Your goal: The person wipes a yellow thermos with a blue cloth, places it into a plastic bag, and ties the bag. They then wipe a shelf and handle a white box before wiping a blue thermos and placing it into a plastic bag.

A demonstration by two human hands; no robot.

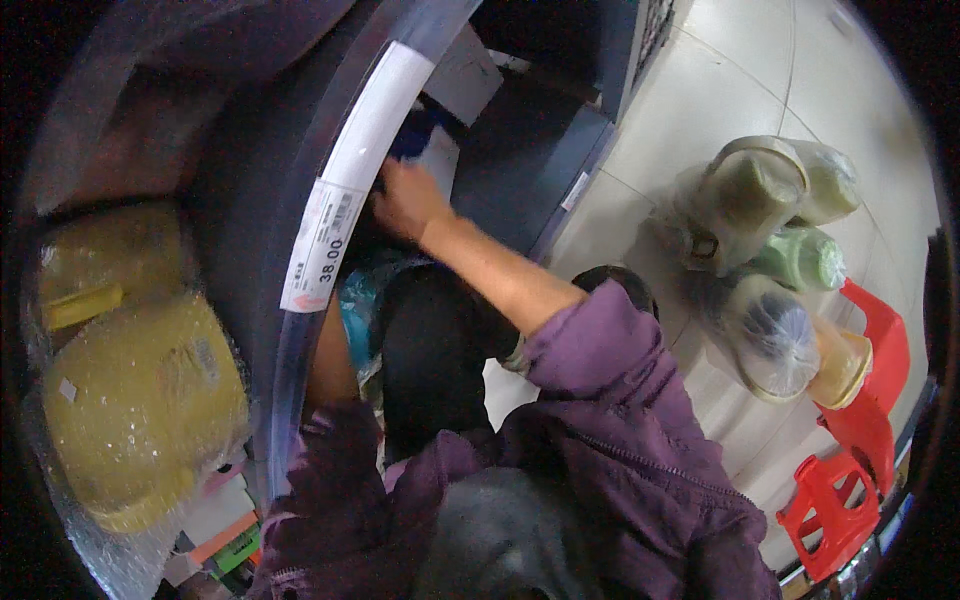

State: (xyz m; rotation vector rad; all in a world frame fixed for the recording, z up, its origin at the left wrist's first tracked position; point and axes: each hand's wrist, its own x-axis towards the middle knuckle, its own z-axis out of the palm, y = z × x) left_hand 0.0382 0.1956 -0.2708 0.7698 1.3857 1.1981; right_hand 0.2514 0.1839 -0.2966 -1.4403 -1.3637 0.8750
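Observation:
My right hand (411,196) reaches in under a shelf edge that carries a white price label strip (367,142). Its fingertips are partly hidden behind the strip, beside a white and dark blue item (437,161); whether they grip anything cannot be told. The left forearm (334,352) goes in beneath the same shelf edge, and my left hand is hidden there. Between the arms lies teal plastic wrapping (360,307), near my dark-clothed leg. Further in, a grey box (465,75) stands on the dark lower shelf (517,165).
Yellow items in clear plastic wrap (142,390) sit at the left. On the tiled floor at the right are several plastic-wrapped containers (757,187), a green wrapped one (806,259) and red plastic pieces (832,510). The shelf edge curves between my head and hands.

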